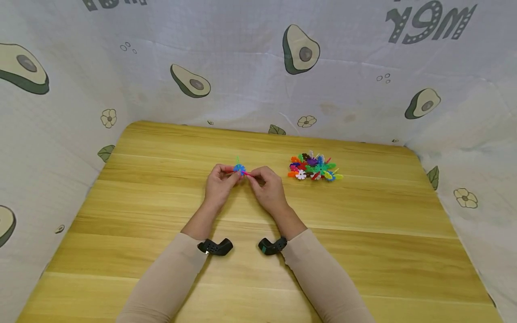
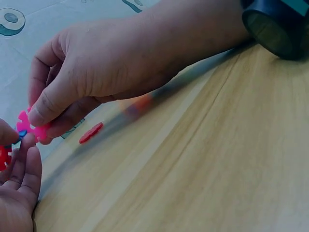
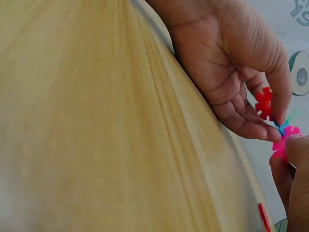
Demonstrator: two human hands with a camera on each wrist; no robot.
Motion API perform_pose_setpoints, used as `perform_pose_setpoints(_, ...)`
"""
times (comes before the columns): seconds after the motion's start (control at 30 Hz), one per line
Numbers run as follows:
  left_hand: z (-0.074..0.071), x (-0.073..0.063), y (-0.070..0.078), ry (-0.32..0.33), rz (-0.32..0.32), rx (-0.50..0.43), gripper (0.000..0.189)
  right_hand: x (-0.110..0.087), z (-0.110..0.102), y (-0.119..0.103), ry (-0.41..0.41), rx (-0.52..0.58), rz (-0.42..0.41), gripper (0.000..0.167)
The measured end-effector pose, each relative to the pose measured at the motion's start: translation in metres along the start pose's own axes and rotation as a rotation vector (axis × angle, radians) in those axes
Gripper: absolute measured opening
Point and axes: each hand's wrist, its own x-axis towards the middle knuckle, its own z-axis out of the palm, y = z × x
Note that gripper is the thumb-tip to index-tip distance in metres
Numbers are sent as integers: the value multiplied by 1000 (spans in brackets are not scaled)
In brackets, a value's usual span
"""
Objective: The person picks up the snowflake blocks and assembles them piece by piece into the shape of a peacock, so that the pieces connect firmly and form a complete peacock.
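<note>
Both hands meet over the wooden table around a small joined set of notched plastic snowflake discs. My left hand [image 1: 218, 186] pinches the blue disc [image 1: 239, 168], with a green disc [image 1: 238, 159] standing edge-on above it. In the right wrist view, a red disc [image 3: 264, 103] shows beside the left hand's fingers, and the blue part is mostly hidden. My right hand [image 1: 268, 188] pinches a pink disc [image 2: 33, 126] between thumb and fingers, its edge right at the blue one.
To the right of the hands lies a pile of snowflake discs [image 1: 320, 168] in many colours. One loose red disc [image 2: 91, 133] rests on the table [image 1: 242, 287] near the right hand. A printed cloth [image 1: 250, 58] surrounds the table's back and sides.
</note>
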Motion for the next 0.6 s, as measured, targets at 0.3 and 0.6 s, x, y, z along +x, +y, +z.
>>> perform_pose_setpoints(0.3, -4, 3, 4, 30, -81, -99, 66, 2, -12, 6, -30, -382, 237, 27)
perform_pose_setpoints(0.6, -6, 4, 2, 1, -71, -121, 42, 5, -13, 4, -138, -520, 390, 40)
